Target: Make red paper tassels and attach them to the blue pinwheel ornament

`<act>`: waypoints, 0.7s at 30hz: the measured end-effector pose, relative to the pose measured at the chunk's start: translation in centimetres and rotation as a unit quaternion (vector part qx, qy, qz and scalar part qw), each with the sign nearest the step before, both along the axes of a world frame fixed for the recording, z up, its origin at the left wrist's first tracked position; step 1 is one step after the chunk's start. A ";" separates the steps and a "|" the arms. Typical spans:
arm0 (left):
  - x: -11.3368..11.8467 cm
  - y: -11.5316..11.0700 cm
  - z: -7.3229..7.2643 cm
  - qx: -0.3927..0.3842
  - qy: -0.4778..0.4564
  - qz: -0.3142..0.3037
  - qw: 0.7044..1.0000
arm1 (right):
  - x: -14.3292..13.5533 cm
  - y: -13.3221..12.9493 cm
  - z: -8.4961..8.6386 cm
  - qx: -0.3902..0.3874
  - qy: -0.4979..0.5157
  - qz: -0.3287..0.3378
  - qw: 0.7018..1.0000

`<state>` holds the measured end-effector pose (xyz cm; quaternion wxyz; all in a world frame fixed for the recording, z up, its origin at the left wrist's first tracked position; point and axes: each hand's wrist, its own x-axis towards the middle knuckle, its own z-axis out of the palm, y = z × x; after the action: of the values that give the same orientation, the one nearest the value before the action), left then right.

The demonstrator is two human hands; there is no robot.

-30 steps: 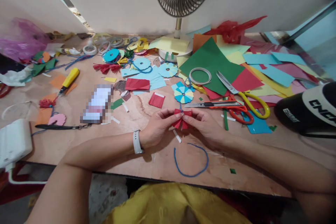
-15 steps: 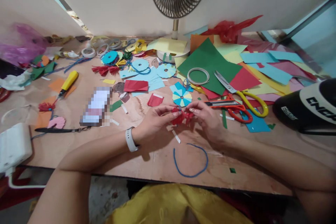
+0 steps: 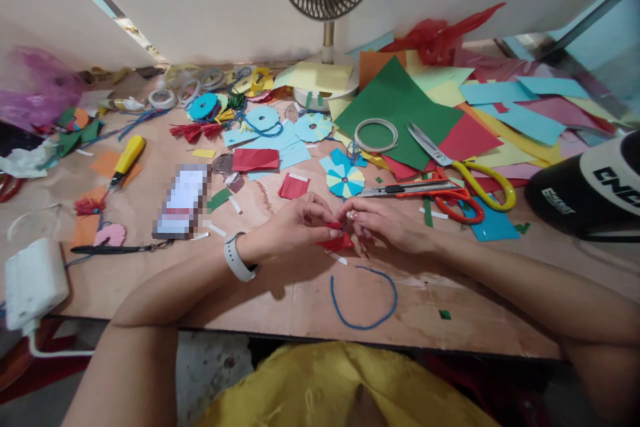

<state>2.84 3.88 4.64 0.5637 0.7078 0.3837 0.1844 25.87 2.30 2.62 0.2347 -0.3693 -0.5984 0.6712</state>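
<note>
Both hands meet over the middle of the table. My left hand (image 3: 311, 223) is closed on a small red paper tassel (image 3: 341, 241), whose strips hang below the fingers. My right hand (image 3: 376, 221) pinches at the top of it with thumb and fingers together; what lies in that pinch is too small to make out. Just behind the hands lies a blue and yellow pleated paper disc (image 3: 345, 181) with a blue cord. A curved piece of blue cord (image 3: 364, 328) rests on the table in front. A fringed red paper piece (image 3: 293, 185) lies beyond my left hand.
Yellow-handled scissors (image 3: 483, 180), an orange cutter (image 3: 420, 185) and a black tumbler (image 3: 590, 190) are on the right. Coloured paper sheets (image 3: 395, 113) spread around the fan (image 3: 329, 40). To the left lie a phone (image 3: 184, 203), a yellow-handled tool (image 3: 131, 155) and a white charger (image 3: 37, 280).
My right hand has moved in against my left, its fingers now closing at the tassel's top. The red strips are now gathered lower under my left fingers. The view has shifted slightly.
</note>
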 end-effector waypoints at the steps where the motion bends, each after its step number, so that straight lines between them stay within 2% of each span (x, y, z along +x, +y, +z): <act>1: 0.0 0.0 0.1 -0.016 0.005 -0.017 1.000 | 0.2 0.2 -0.2 0.020 -0.012 0.014 1.000; 5: -0.1 0.1 0.5 -0.112 0.015 -0.067 0.991 | 0.5 0.7 -0.3 0.102 -0.072 0.061 0.990; 9: -0.5 0.5 1.0 -0.118 0.017 -0.065 0.991 | 0.4 0.7 0.1 0.137 -0.079 0.069 0.985; 11: -0.7 0.9 1.2 -0.114 0.016 -0.062 0.991 | 0.3 0.7 0.1 0.119 -0.065 0.073 0.988; 17: -0.9 1.7 1.2 -0.137 -0.002 -0.061 0.989 | 0.1 0.4 -0.1 -0.017 0.003 0.072 0.997; 21: -1.2 2.1 1.0 -0.148 -0.018 -0.078 0.986 | 0.2 0.3 -0.1 0.003 -0.016 0.069 0.997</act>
<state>1.67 5.98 5.68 0.6816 0.6411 0.3401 0.0933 26.05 2.65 2.55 0.1793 -0.3368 -0.6279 0.6783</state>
